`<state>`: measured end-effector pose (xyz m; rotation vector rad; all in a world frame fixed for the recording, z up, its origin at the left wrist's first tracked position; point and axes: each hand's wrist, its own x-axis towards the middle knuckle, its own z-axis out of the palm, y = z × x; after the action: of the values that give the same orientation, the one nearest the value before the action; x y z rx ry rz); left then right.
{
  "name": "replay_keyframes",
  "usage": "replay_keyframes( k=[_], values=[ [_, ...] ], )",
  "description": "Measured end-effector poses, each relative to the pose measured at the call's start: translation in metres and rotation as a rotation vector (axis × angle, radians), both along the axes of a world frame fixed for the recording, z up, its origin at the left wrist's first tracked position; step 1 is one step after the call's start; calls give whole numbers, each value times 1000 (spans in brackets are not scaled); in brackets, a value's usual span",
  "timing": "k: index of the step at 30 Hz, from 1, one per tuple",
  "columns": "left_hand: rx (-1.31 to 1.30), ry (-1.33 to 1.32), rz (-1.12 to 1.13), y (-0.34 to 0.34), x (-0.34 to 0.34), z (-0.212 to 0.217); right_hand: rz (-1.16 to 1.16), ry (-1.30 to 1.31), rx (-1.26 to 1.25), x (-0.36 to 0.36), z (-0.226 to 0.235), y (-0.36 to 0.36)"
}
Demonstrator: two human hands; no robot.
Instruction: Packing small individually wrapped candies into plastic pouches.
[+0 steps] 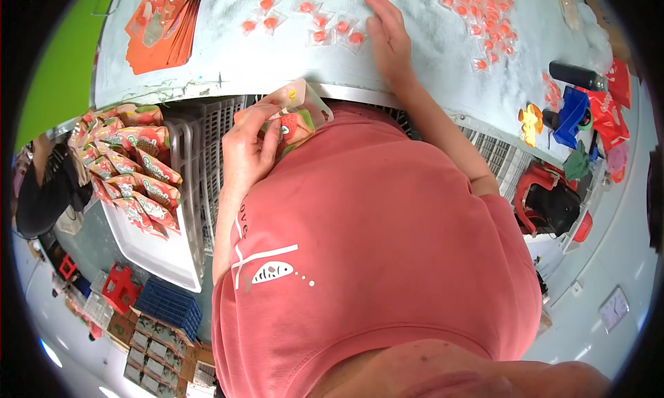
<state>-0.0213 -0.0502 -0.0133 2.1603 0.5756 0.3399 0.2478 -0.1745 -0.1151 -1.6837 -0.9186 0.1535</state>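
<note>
My left hand [250,141] is closed on a printed pouch [297,130] at the table's front edge. The pouch is partly clear, with red, green and yellow print, and its upper end seems to be spread apart. My right hand [391,49] rests on the table top with its fingers stretched out, and I see nothing in it. Just left of its fingers lie several small clear packets [319,36], each with a red piece inside. A larger pile of the same packets [484,21] lies farther right.
A stack of flat orange-red pouches [162,35] lies at the table's back left. Filled pouches [131,166] stand in rows in a white tray [155,253] to my left. A dark bottle [578,76] and a blue bin [572,116] are at the right.
</note>
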Motion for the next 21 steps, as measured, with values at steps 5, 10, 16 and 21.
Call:
replay_keyframes(
  k=[5,10,16,21],
  values=[
    [-61,-27,10,3,4,-1,86,-35,-144,-25,20,22],
    [-9,-45,-20,5,-3,-5,109,-527,-234,-23,11,70],
    [-58,-46,28,7,-8,-1,46,-595,-200,-3,8,117],
    [-37,50,54,5,-3,12,32,-660,-382,4,-11,145]
  ],
)
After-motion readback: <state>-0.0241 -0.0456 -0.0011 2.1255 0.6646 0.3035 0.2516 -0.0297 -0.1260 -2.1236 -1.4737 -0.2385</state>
